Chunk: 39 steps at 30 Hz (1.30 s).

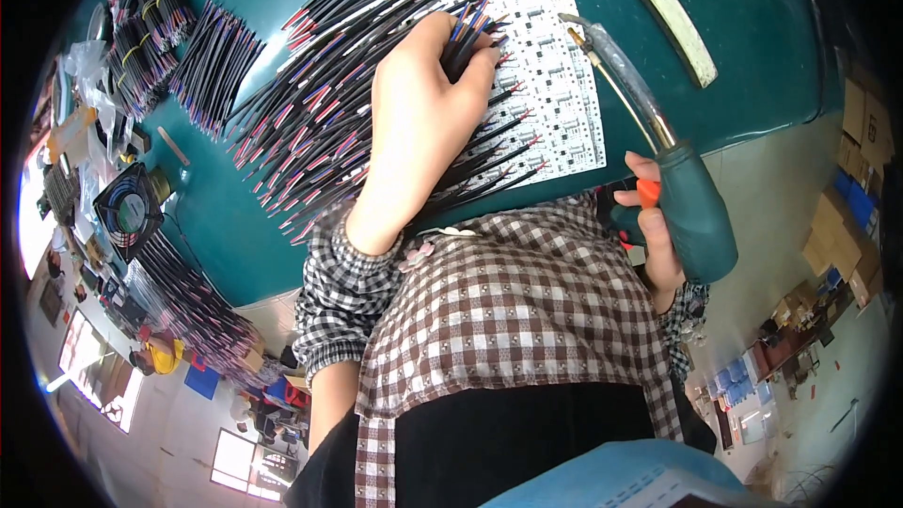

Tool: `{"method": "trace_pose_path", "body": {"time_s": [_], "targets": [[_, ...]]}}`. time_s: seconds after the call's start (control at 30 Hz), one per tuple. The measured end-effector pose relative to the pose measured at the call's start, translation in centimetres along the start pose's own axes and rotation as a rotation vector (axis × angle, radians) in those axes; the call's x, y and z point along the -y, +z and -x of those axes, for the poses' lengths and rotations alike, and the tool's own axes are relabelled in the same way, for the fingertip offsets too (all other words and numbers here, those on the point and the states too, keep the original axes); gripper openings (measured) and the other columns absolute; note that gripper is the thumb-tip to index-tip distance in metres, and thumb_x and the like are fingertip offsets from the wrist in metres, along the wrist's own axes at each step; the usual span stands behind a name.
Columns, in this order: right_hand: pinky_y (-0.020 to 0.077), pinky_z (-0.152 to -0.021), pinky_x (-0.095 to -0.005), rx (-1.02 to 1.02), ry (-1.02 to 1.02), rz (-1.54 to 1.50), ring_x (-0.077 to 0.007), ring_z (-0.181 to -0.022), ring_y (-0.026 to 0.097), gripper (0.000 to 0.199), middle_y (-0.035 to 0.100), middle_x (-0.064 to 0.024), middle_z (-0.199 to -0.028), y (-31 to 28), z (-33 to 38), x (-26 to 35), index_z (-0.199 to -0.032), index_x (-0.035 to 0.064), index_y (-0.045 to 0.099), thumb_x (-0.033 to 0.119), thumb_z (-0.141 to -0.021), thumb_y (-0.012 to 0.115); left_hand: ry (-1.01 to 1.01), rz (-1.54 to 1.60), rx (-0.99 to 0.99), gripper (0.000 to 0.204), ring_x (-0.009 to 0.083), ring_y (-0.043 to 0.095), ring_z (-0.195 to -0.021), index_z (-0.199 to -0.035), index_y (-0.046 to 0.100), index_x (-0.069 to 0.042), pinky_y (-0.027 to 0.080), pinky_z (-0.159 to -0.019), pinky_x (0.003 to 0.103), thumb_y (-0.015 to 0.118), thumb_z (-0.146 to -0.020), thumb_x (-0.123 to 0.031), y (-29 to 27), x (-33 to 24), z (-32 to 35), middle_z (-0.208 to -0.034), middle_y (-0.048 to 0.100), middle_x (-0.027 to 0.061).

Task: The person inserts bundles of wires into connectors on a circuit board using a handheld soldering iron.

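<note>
My left hand (421,108) is closed on a small bunch of black-sheathed wires (459,55), likely light, springy and slightly slick, best pinched just behind their coloured ends (482,17). At three o'clock lies a thin white circuit-board sheet (555,85), probably stiff; at four, my right hand (661,235) wraps the green soldering gun (698,212), its nose toward eleven.

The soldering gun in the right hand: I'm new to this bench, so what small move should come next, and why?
Probably, the left hand should bring one of its black wires to the white circuit boards first. It grips several with coloured ends showing, while the right hand holds the soldering gun with its tip near the boards' right edge, apart from those ends.
</note>
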State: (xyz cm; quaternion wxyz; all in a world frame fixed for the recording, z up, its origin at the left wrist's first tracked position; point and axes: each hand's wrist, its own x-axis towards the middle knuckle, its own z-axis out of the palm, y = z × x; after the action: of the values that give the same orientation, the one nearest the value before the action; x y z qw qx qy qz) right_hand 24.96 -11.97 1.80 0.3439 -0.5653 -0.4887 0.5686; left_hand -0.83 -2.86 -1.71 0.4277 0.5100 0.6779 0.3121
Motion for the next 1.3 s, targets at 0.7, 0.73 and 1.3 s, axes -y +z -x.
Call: {"method": "trace_pose_path", "body": {"time_s": [0.7,0.73,1.3], "targets": [[0.0609,-0.08,-0.032,-0.052,0.036,0.013,-0.0255,-0.098,0.07,0.07,0.067,-0.022,-0.112,-0.2,1.6,-0.9,-0.136,-0.0091,0.044,0.002,-0.078,0.081,0.064,-0.22,-0.065,0.021,0.0384,0.065,-0.067,-0.083,0.064,0.003,0.052,-0.062,0.044,0.069,-0.076,-0.016,2.1,-1.6,0.8,-0.071,0.065,0.0201],[0.061,-0.079,-0.0316,-0.045,0.031,0.045,-0.0245,-0.097,0.071,0.07,0.067,-0.0218,-0.111,-0.4,1.7,-0.8,-0.136,-0.0091,0.045,0.003,-0.078,0.082,0.063,-0.217,-0.065,0.021,0.0384,0.065,-0.067,-0.083,0.064,0.003,0.052,-0.062,0.044,0.069,-0.076,-0.016,2.3,-1.8,0.9,-0.071,0.065,0.0201],[0.0582,-0.077,-0.0278,-0.048,0.013,0.145,-0.0185,-0.089,0.07,0.065,0.07,-0.0177,-0.103,-1.1,2.0,-0.4,-0.132,-0.0096,0.05,0.006,-0.078,0.082,0.03,-0.249,-0.051,0.02,0.0392,0.064,-0.066,-0.077,0.061,0.003,0.05,-0.062,0.046,0.069,-0.075,-0.016,2.8,-3.2,1.4,-0.069,0.064,0.0201]]}}
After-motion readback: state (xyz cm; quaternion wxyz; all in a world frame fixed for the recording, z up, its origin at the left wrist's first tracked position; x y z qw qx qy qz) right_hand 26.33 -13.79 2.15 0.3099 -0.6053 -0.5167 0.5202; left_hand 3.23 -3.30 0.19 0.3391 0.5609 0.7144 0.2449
